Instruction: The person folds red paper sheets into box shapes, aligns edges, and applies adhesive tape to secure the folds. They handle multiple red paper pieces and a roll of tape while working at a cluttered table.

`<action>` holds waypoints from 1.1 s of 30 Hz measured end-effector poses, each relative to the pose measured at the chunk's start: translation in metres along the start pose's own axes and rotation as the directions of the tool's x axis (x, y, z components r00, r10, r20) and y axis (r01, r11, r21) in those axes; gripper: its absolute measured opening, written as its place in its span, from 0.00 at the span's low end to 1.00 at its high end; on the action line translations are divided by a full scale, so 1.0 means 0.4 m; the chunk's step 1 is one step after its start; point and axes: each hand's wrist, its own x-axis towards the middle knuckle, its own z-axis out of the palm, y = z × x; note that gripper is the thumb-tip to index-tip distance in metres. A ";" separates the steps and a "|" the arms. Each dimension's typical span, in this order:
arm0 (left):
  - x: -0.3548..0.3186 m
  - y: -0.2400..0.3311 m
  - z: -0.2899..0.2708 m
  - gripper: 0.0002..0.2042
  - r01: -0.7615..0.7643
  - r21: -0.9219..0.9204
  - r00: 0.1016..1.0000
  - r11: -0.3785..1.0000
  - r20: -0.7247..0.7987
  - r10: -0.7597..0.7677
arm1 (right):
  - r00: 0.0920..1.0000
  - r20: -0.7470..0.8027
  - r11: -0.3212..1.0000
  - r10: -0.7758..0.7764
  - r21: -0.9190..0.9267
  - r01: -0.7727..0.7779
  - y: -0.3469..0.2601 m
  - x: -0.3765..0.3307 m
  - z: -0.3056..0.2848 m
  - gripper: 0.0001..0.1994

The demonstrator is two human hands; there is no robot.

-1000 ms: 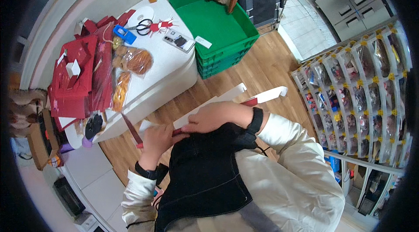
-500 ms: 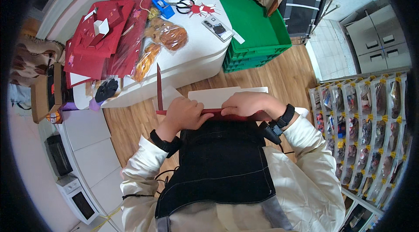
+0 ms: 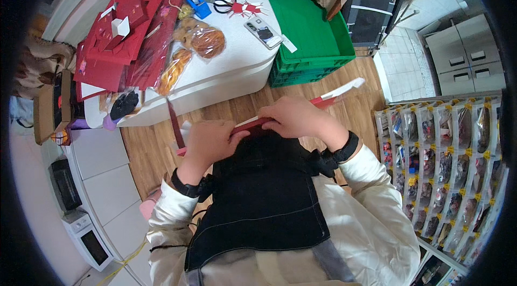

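Both hands work one piece of red card (image 3: 253,123) held close against the chest, over the dark apron (image 3: 258,194). The left hand (image 3: 207,143) is curled shut, thumb and fingers pinching the card's left end, where a narrow red strip (image 3: 173,119) sticks up at an angle toward the bench (image 3: 237,54). The right hand (image 3: 293,116) is closed over the card's right part, fingers pressed down along its top edge; beyond it a long flap, white with a red tip (image 3: 336,92), juts out to the right above the wooden floor (image 3: 161,157).

Judging from the grip, the step in hand looks like pressing or creasing a fold in a flat red carton blank, though the fold line itself is hidden under the fingers. A next move would likely call for sliding the fingers along that edge to sharpen the crease while the left pinch keeps the strip from springing open, then turning the piece to reach the white flap.

On the bench lie a heap of more red cartons (image 3: 118,43), bagged pastries (image 3: 207,41), scissors (image 3: 223,3), a blue tape dispenser (image 3: 196,3) and a phone (image 3: 264,33). A green crate (image 3: 312,33) stands just beside the bench, and racks of small packets (image 3: 452,162) line the right.
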 end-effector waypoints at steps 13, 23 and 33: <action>-0.030 -0.006 -0.101 0.15 -0.070 0.127 0.910 0.989 -0.399 0.116 | 0.895 -0.441 0.998 0.066 0.034 -0.058 0.033 -0.057 -0.024 0.07; -0.252 -0.338 0.152 0.41 0.028 -0.993 0.594 0.117 -0.078 -0.801 | 0.641 -0.692 0.855 0.332 0.508 0.106 0.137 -0.242 -0.080 0.07; -0.055 -0.412 0.069 0.38 -0.378 -0.904 0.630 0.200 -0.409 -0.660 | 0.716 -0.636 0.688 0.290 0.658 0.306 0.181 -0.227 -0.001 0.13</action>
